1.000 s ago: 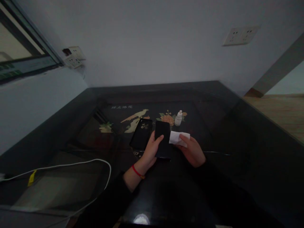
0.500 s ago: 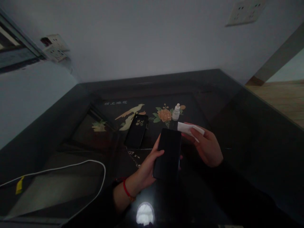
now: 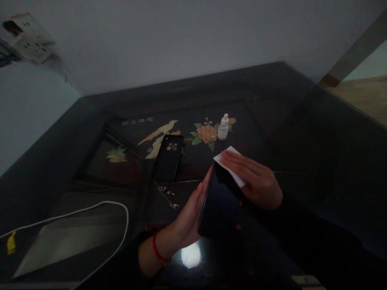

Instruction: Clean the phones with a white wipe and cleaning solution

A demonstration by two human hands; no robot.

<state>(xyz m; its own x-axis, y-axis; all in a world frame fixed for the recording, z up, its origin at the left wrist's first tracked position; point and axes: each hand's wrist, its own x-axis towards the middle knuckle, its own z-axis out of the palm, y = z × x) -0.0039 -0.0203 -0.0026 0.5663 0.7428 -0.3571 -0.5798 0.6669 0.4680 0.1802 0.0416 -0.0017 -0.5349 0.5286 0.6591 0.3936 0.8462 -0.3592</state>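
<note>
My left hand (image 3: 190, 217) grips a dark smartphone (image 3: 218, 205) along its sides, with fingertips showing past the far edge. The phone is tilted and its black screen faces up. Under the fingers of my right hand (image 3: 256, 181) a folded white wipe (image 3: 231, 157) lies against the phone's upper end. A black phone case (image 3: 168, 159) with camera cut-outs and a thin beaded strap (image 3: 167, 197) rests on the table left of the phone. Beyond my right hand stands a small white dropper bottle (image 3: 223, 128).
The dark glossy table (image 3: 287, 121) carries an inlaid bird and flower picture (image 3: 207, 133). A white cable (image 3: 90, 208) with a yellow tag (image 3: 11, 243) curves across the left side. Wall sockets (image 3: 30, 38) are at the upper left; a pale wall rises behind the table.
My right hand has brought the white wipe from beside the phone down onto its upper end. The phone has tilted in my left hand, whose thumb left the screen. The camera view has shifted.
</note>
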